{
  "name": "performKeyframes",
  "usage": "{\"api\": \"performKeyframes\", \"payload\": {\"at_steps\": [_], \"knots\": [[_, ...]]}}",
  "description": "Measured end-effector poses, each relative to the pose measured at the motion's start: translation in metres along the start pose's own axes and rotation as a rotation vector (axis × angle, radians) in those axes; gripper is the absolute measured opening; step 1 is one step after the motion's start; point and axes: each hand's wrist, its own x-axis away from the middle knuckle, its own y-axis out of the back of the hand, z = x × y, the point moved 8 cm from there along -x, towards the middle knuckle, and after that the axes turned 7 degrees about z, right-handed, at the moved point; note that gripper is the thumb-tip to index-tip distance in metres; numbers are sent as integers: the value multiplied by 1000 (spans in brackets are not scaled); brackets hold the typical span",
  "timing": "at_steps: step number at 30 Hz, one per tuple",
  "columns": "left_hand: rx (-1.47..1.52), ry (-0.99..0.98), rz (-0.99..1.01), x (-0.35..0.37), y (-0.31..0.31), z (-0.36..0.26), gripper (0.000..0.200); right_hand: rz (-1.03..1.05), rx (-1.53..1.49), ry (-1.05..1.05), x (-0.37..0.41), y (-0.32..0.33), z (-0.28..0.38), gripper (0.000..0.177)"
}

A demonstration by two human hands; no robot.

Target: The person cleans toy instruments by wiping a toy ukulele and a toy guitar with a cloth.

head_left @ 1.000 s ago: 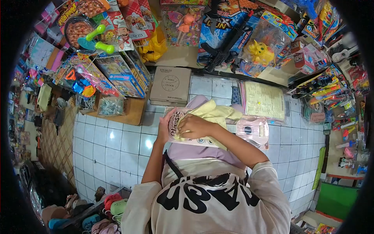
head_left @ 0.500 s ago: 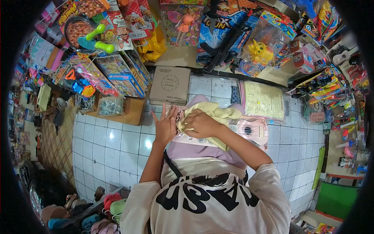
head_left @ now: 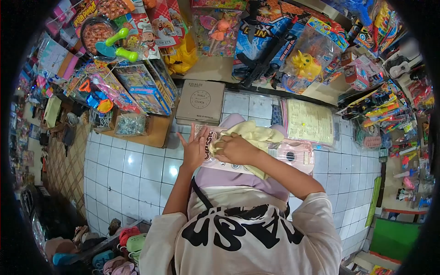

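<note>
A pink toy guitar (head_left: 290, 156) in a flat package with a printed card (head_left: 207, 141) lies across my lap. My left hand (head_left: 194, 149) rests on the card's left end with its fingers spread. Bunched under my right hand (head_left: 237, 149) is a pale yellow cloth (head_left: 256, 133), pressed against the middle of the package. The fingers of that hand are curled into the cloth. Part of the card and the guitar's neck are hidden by the cloth and my right forearm.
A wall clock box (head_left: 200, 101) sits just ahead on the tiled floor (head_left: 137, 183). Right of it lies a stack of printed sheets in plastic (head_left: 309, 120). A wooden stand (head_left: 158, 133) with a box of small items (head_left: 131, 124) is at left. Packaged toys surround the floor.
My right hand has shifted slightly on the package with the cloth. My left hand stays at the card's left end. The whole view has tilted a little.
</note>
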Motion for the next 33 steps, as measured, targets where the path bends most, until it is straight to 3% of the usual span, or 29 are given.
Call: {"api": "performKeyframes", "payload": {"at_steps": [4, 7, 9, 13, 17, 19, 23, 26, 29, 32, 33], "knots": [[-4, -5, -5, 1, 0, 3, 46, 111, 89, 24, 29, 23, 5, 29], [-2, -11, -7, -1, 1, 4, 46, 328, 150, -138, 62, 40, -7, 27], [5, -5, -9, -1, 1, 3, 46, 469, 42, -365, 93, 57, -25, 29], [42, 18, 10, -2, 1, 2, 46, 309, -66, -563, 148, 126, -27, 31], [57, -2, 21, -4, 4, -4, 46, 85, -41, -578, 152, 166, 0, 31], [60, -9, 46, -5, 1, -4, 46, -121, -68, -502, 131, 149, -1, 28], [50, -18, 60, -7, 1, -7, 45, -192, -106, -333, 82, 65, -12, 37], [66, 12, 85, -6, 0, -2, 45, -141, -97, -281, 59, 14, -17, 44], [87, 28, 55, -3, -4, 8, 45, -129, -28, -255, 53, 17, -8, 52], [80, 26, 58, -3, -9, 11, 45, -32, 42, -366, 55, 16, -16, 65], [80, 25, 56, -3, -10, 11, 45, 35, -57, -426, 55, 7, -25, 72]]}}
